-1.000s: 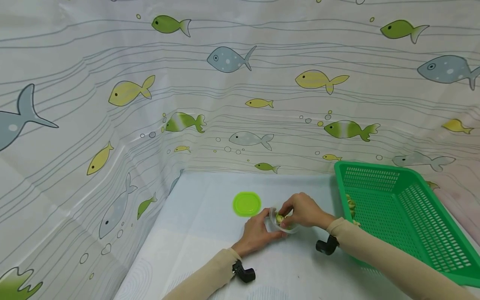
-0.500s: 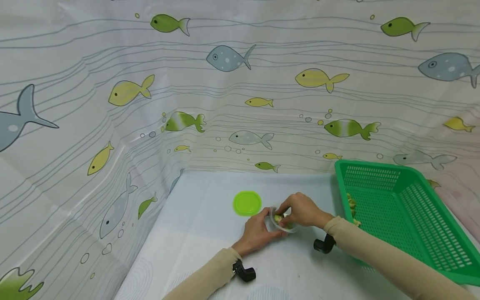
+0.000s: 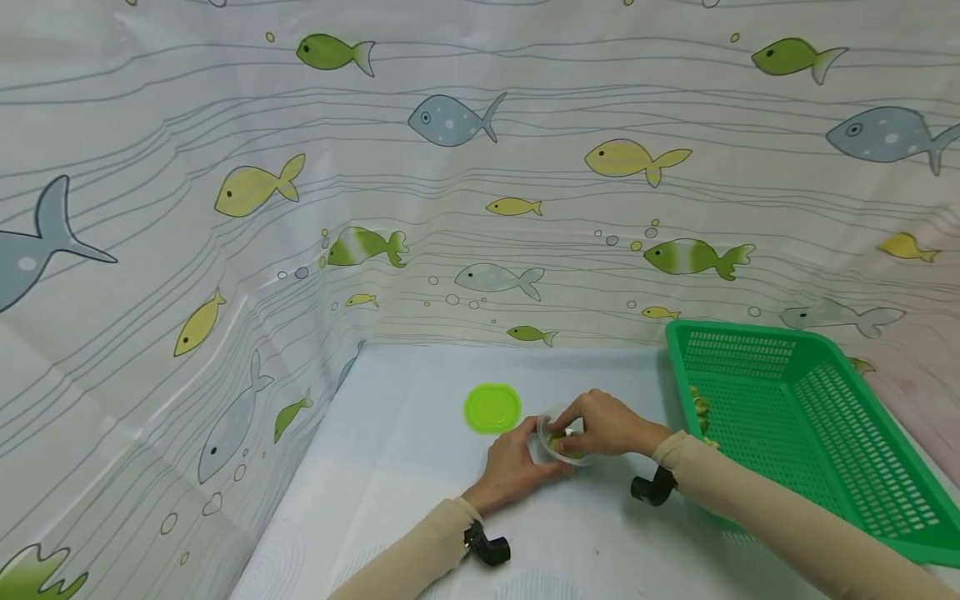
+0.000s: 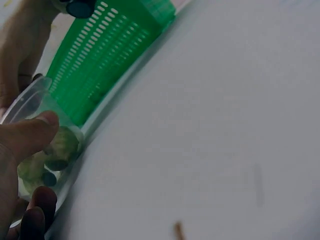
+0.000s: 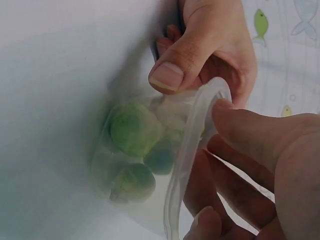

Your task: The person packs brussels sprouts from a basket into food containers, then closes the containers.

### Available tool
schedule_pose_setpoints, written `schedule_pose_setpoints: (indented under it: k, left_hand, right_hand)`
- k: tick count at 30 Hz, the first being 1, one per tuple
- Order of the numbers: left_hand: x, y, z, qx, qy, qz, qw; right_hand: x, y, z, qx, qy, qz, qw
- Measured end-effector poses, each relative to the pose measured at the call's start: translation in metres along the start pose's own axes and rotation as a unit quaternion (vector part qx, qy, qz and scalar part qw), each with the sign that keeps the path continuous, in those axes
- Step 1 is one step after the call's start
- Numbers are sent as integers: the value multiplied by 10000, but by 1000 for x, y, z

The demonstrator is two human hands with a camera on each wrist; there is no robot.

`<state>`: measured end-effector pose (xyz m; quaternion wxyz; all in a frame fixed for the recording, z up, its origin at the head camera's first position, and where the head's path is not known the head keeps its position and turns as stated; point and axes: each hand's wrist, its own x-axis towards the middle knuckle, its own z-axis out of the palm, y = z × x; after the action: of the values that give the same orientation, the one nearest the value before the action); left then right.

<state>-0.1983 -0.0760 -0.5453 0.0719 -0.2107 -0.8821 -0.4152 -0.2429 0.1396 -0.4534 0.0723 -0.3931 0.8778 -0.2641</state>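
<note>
A clear plastic tub [image 3: 574, 461] stands on the white table, held steady at its left side by my left hand [image 3: 512, 468]. Its thumb presses the tub's outer wall in the left wrist view. Several Brussels sprouts [image 5: 133, 129] show through the tub's side in the right wrist view. My right hand [image 3: 609, 423] reaches over the rim with its fingers bent down inside the tub. The rim hides those fingertips, so I cannot tell whether they grip a sprout.
A bright green lid [image 3: 492, 408] lies flat behind and left of the tub. To the right, a large green slotted basket [image 3: 798, 433] has several sprouts [image 3: 701, 408] along its left wall. A fish-print sheet [image 3: 420, 208] hangs behind and at the left.
My right fingers have sunk a little deeper into the tub, and the pale sprout seen at their tips earlier is now mostly covered. My left hand keeps its place on the tub.
</note>
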Motion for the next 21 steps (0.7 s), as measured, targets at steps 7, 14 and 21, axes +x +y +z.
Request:
schedule_pose_setpoints:
  k: [7,14,21]
  left_hand:
    - [0,-1,1,80,-36,-72,9999]
    - [0,1,0,96,-15,-143,9999]
    - [1,1,1,148,-41,-189,9997]
  right_hand:
    - [-15,13,-37,352,641,192,9971]
    - [-51,39,-97,439,1513,1353,9782]
    - [-99,85,-120,247,2036,2402,9488]
